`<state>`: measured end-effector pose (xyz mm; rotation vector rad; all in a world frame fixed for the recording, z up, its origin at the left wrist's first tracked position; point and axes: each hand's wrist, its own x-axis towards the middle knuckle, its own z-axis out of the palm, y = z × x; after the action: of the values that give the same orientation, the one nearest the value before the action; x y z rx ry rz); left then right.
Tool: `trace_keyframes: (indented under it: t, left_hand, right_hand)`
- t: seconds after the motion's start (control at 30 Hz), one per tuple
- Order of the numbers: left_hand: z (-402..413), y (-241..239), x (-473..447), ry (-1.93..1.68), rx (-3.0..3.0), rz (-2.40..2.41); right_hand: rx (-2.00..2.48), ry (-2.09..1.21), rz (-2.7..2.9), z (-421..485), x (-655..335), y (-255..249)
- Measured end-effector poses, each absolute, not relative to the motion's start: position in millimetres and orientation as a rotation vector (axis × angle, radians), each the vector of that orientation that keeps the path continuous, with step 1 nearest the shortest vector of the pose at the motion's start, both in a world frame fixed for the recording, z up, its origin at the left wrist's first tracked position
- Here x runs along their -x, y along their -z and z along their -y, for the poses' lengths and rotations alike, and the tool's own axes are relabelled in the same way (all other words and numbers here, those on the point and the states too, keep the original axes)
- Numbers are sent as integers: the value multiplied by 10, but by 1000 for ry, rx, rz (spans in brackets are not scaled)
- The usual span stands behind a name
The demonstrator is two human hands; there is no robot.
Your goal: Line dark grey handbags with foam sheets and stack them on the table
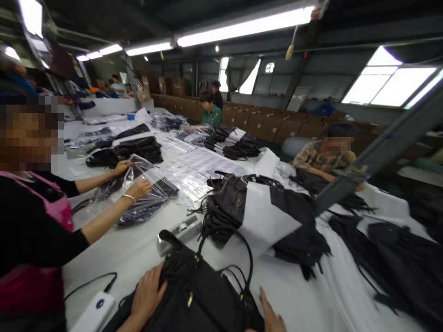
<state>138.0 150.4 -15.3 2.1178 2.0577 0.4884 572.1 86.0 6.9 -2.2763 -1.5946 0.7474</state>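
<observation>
A black bag [207, 299] with gold zip pulls and thin looped handles lies in front of me on the white table, cut off by the lower edge of the view. My left hand [148, 291] rests on its left side, fingers stretched along the fabric. At the bag's right edge, my right hand [270, 316] has its fingers extended and apart; the palm is partly out of view. Just beyond the bag stands a grey tape dispenser [180, 233]. A pile of black bags [224, 207] lies behind it, with white paper [259, 216] across the pile.
To my left, a person in a pink apron [58, 212] handles a bag in clear plastic [148, 203]. A white device [93, 313] with a black cable lies nearby. A slanted metal post [380, 147] crosses the right side. More black bags [408, 253] lie right; co-workers sit beyond.
</observation>
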Motion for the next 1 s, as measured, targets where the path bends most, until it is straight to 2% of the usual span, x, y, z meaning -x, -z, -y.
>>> trace_keyframes:
  t: [0.07,0.13,0.33,0.77,1.0]
  left_hand:
    - [-1498,120,-1335,-442,-2050,-2070]
    - [-1538,151,-1277,-441,-1973,-2063]
    - [-1677,163,-1166,-463,-1800,-1868]
    - [-1706,47,-1206,-316,-1703,-1962]
    - [-1702,58,-1197,-304,-1728,-1976]
  right_hand:
    - [2186,-1015,1703,-744,-5351,-232]
    - [2146,-1029,1699,-747,-5166,-327]
    - [2257,-928,1530,-823,-5143,-254]
    - [2253,-791,1511,-788,-5038,-138]
    - [2204,-691,1569,-628,-5020,-251]
